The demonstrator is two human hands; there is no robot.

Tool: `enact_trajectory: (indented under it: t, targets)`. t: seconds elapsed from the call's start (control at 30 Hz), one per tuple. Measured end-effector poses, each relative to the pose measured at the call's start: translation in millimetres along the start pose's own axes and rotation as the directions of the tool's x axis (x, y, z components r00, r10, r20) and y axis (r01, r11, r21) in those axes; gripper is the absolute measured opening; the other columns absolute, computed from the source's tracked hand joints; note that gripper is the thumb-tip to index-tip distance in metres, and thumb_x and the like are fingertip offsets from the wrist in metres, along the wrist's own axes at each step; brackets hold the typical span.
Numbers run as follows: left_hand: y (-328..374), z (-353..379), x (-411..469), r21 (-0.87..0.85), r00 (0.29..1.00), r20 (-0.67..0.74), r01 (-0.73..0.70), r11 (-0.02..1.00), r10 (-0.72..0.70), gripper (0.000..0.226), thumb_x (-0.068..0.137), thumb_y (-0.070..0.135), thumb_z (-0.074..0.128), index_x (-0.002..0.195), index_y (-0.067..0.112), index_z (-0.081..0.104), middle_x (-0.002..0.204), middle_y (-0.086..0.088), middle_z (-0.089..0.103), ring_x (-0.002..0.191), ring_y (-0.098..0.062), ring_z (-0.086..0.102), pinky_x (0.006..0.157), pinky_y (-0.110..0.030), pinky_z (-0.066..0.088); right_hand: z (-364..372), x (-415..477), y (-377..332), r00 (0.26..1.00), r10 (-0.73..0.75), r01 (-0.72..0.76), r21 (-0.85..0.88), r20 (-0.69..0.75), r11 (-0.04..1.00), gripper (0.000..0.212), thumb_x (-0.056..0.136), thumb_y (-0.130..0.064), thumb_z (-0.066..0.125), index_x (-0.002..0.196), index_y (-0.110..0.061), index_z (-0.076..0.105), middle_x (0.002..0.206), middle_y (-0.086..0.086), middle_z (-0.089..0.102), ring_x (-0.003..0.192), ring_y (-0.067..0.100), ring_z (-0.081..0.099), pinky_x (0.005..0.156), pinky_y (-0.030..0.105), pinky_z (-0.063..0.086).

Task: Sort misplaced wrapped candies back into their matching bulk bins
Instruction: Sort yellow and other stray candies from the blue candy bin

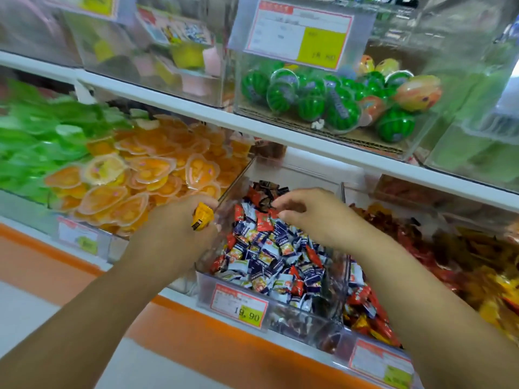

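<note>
Left hand (179, 228) curled round a yellow wrapped candy (201, 217), at the left wall of the middle bin (295, 315) of blue-and-white sweets. Right hand (314, 217) over the bin's far part, fingers curled beside a red candy (264, 223); cannot tell if it pinches anything. Likely light, crinkly and slippery: pinch the padded body, not the wrapper's end.

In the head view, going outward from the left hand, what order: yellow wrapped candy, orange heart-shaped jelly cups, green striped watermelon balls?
1. Yellow wrapped candy: gripped in the left hand.
2. Orange heart-shaped jelly cups: piled just left, behind it.
3. Green striped watermelon balls: higher up, to the right.
</note>
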State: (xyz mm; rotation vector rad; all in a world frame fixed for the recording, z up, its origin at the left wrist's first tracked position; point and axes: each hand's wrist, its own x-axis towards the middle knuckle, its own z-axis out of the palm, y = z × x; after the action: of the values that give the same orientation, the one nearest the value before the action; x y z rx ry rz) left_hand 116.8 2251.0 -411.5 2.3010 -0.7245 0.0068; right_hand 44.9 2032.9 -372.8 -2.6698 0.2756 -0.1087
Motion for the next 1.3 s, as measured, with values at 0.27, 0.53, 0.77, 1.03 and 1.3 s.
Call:
enact_trajectory:
  t: [0.27, 0.53, 0.77, 1.03, 1.3]
  targets:
    - [-0.2, -3.3, 1.7, 0.055, 0.999, 0.027, 0.030, 0.998, -0.031, 0.030, 0.092, 0.036, 0.059, 0.119, 0.047, 0.053, 0.068, 0.002, 0.068, 0.049, -0.010, 0.055, 0.052, -0.031, 0.047, 47.4, 61.8, -6.4, 0.991, 0.064, -0.023, -0.329, 0.115, 0.944, 0.044, 0.091, -0.012, 0.061, 0.133, -0.019, 0.053, 0.123, 0.010, 0.061, 0.107, 0.027, 0.058, 0.087, 0.033, 0.049]
    - [-0.9, -3.1, 4.0, 0.049, 0.998, 0.040, 0.049, 0.998, -0.051, 0.040, 0.092, 0.038, 0.058, 0.131, 0.044, 0.048, 0.065, 0.005, 0.067, 0.037, -0.006, 0.044, 0.046, -0.026, 0.040, 63.7, 69.0, -23.5, 0.994, 0.030, -0.010, -0.189, 0.104, 0.982, 0.037, 0.087, -0.027, 0.070, 0.118, -0.010, 0.062, 0.111, 0.009, 0.065, 0.099, 0.025, 0.062, 0.086, 0.035, 0.051]
    - [2.5, -1.9, 1.8, 0.041, 1.000, 0.005, 0.030, 0.999, -0.030, 0.045, 0.092, 0.038, 0.059, 0.136, 0.039, 0.048, 0.062, 0.017, 0.055, 0.039, -0.002, 0.047, 0.050, -0.024, 0.038, 60.6, 49.0, -23.7, 0.998, 0.054, -0.054, -0.025, 0.008, 0.998, 0.024, 0.092, -0.027, 0.063, 0.110, -0.011, 0.066, 0.104, 0.007, 0.067, 0.088, 0.023, 0.061, 0.071, 0.029, 0.044]
    - [14.6, 6.6, -1.2, -0.029, 0.996, -0.069, -0.059, 0.998, 0.057, 0.028, 0.090, 0.036, 0.060, 0.118, 0.041, 0.062, 0.044, 0.011, 0.050, 0.038, -0.009, 0.042, 0.040, -0.024, 0.035, -37.4, -30.5, 22.5, 0.928, 0.202, -0.221, -0.024, -0.313, 0.975, 0.023, 0.093, -0.031, 0.059, 0.114, -0.022, 0.063, 0.100, 0.001, 0.061, 0.077, 0.017, 0.054, 0.061, 0.026, 0.038]
    - [20.9, 4.6, -5.5, -0.042, 0.995, -0.070, -0.074, 0.996, 0.071, 0.027, 0.090, 0.035, 0.062, 0.116, 0.042, 0.062, 0.038, 0.008, 0.043, 0.033, -0.007, 0.039, 0.034, -0.017, 0.029, -46.6, -50.9, 58.3, 0.869, 0.331, -0.368, -0.032, -0.367, 0.929, 0.029, 0.091, -0.037, 0.061, 0.119, -0.029, 0.062, 0.105, -0.001, 0.061, 0.076, 0.014, 0.053, 0.068, 0.022, 0.038]
